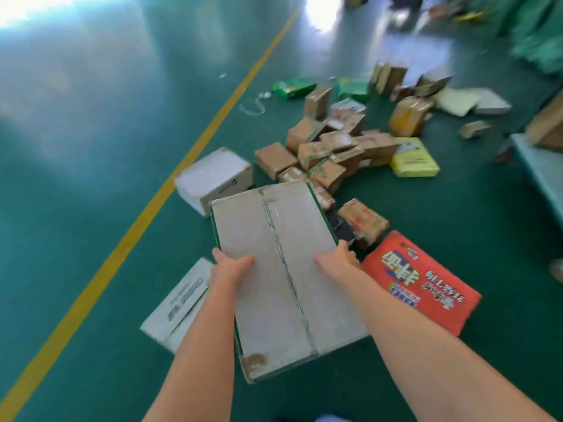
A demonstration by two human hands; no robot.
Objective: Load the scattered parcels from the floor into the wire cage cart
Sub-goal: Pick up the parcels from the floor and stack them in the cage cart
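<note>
Green floor (91, 178); left hand (230, 268), right hand (338, 261) grip carton (274, 239).

Under you the floor (91, 147) is deep teal-green, crossed by one yellow line (170, 184) running diagonally. The big carton (274, 269) you hold shows a pale grey-white top with a darker taped seam down its middle, green along its side edges and a brown stain at one near corner. Beside it lies a red pack (423, 281) printed with white, blue and black characters. Further off you see plain brown boxes (329, 150), a pale yellow pack (414, 159), a bright green pack (294, 86), and two white cartons (213, 178) with dark lettering.
</note>
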